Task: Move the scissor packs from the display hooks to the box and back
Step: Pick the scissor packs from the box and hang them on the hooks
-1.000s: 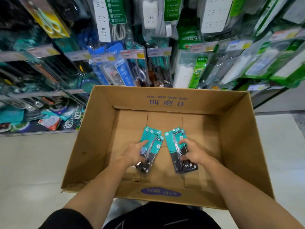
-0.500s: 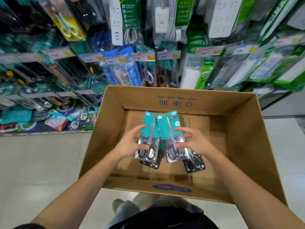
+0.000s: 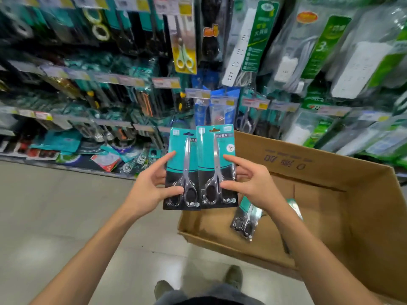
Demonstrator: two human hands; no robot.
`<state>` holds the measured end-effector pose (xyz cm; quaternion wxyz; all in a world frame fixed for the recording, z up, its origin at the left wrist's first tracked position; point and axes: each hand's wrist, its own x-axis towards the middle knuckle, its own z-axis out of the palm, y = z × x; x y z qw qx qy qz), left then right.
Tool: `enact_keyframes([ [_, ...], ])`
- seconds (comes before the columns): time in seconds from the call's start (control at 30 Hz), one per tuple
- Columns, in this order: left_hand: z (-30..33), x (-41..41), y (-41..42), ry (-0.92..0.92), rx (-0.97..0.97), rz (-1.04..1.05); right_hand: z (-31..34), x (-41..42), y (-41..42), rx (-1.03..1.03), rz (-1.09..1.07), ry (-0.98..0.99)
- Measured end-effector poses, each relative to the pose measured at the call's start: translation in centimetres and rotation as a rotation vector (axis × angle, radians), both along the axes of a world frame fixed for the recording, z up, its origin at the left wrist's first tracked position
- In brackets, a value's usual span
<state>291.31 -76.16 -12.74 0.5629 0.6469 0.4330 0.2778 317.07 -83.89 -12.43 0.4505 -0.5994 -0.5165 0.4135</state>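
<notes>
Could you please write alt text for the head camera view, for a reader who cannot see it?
Two bare hands, left hand and right hand, each hold up a teal scissor pack side by side before crowded display hooks. Another pack lies in the open cardboard box below.

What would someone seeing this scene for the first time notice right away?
Two teal scissor packs held upright side by side at centre: the left pack in the left hand, the right pack in the right hand. Behind them hangs a crowded display wall. At lower right an open cardboard box holds another scissor pack.
</notes>
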Motion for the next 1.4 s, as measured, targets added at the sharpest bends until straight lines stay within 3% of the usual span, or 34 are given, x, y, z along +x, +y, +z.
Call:
enact_keyframes([
  [0.3,2.7,-14.6,1.7,-0.078,0.064,0.162,1.6,-14.0,6.4,0.047,0.142,-0.015],
  [0.57,3.2,-21.2,3.6,-0.101,0.128,0.279,2.6,-20.4,10.9,0.09,0.236,-0.049],
  [0.87,3.8,-21.9,10.2,-0.078,0.168,0.282,2.0,-21.4,18.1,0.111,0.227,-0.011],
  [1.4,6.7,-14.0,33.8,-0.017,0.302,0.071,3.1,-13.9,35.2,0.131,0.001,-0.064],
])
